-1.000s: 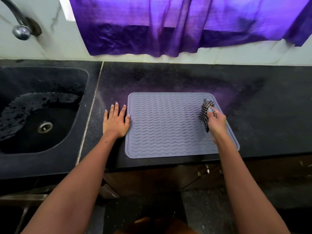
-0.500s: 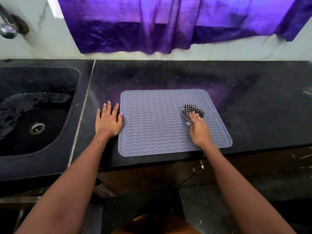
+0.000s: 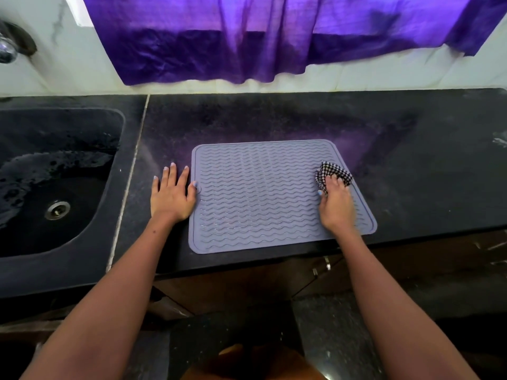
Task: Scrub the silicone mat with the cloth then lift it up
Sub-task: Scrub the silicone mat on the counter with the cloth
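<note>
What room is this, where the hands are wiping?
Most likely a kitchen. A dark stone sink with a metal drain sits in a black stone countertop, and a metal tap pokes out of the pale tiled wall.

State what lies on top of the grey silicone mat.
On the silicone mat lies a checked cloth pressed by the right hand; the left hand touches its edge. The mat beneath them is hidden.
</note>
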Demonstrator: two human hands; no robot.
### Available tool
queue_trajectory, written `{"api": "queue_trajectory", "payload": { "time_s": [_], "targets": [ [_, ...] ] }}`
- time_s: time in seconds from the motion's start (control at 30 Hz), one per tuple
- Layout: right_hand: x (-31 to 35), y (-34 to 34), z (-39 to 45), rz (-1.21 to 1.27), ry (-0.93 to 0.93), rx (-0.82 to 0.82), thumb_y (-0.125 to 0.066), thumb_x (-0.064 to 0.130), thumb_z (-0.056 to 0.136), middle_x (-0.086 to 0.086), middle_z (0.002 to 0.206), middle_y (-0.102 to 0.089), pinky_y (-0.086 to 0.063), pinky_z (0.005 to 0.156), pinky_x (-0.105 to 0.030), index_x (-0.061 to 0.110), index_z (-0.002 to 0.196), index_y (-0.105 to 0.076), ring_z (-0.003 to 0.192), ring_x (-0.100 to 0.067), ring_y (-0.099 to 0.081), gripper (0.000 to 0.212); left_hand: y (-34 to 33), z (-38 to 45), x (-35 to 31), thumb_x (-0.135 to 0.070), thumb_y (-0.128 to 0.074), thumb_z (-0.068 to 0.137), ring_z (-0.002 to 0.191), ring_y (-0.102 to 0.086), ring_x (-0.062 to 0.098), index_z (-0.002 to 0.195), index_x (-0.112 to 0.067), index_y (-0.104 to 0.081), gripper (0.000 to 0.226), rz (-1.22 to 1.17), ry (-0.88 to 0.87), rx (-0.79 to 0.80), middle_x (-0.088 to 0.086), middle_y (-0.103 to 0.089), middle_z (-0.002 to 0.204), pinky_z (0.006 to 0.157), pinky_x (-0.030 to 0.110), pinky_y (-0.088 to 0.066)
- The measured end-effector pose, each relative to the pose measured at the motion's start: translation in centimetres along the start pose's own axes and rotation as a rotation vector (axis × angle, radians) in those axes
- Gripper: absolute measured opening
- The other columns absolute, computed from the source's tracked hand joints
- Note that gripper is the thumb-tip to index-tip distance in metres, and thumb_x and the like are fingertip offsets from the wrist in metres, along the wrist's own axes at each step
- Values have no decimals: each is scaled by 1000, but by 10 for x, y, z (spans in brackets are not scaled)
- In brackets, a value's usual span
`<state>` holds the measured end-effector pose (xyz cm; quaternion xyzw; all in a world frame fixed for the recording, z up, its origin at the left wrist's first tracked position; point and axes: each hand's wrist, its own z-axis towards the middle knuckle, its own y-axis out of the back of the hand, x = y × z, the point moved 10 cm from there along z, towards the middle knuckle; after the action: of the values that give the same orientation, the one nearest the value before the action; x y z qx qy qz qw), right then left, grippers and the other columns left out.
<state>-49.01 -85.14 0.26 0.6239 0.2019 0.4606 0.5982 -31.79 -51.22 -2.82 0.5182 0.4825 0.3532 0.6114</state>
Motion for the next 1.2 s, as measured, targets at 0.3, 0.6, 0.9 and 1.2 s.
{"api": "queue_trajectory", "payload": {
  "time_s": [0.3, 0.6, 0.9, 1.2],
  "targets": [
    [-29, 8, 21, 424, -161, 133, -48, 16, 95, -9, 136, -52, -35, 103, -28, 11, 134, -49, 127, -25, -48, 39, -2, 0, -1, -42, -18, 99, 147, 2, 21, 151, -22, -12, 55, 6, 5, 11, 8, -1, 159, 118, 42, 4],
    [-35, 51, 2, 295, -277, -149, -41, 17, 97, -16, 135, -51, -38, 100, -40, 12, 138, -42, 121, -37, -48, 41, -1, -1, -1, -41, -17, 99, 147, 3, 22, 151, -21, -12, 56, 3, 8, 9, 8, 0, 159, 118, 42, 4],
    [-23, 8, -6, 2, -48, -41, -38, 14, 96, -15, 150, -32, -14, 119, -38, 3, 142, -33, 141, -27, -25, 47, 1, -1, -2, -40, -19, 99, 147, 2, 21, 151, -22, -13, 55, -2, 9, -8, 8, -2, 159, 118, 42, 4],
    [-65, 66, -21, 560, -489, -322, -39, 18, 99, -14, 138, -49, -33, 105, -33, 11, 139, -42, 127, -31, -45, 41, 1, 0, 0, -41, -20, 99, 147, 2, 21, 151, -22, -14, 55, -8, 8, -15, 7, -2, 159, 119, 42, 4]
  ]
}}
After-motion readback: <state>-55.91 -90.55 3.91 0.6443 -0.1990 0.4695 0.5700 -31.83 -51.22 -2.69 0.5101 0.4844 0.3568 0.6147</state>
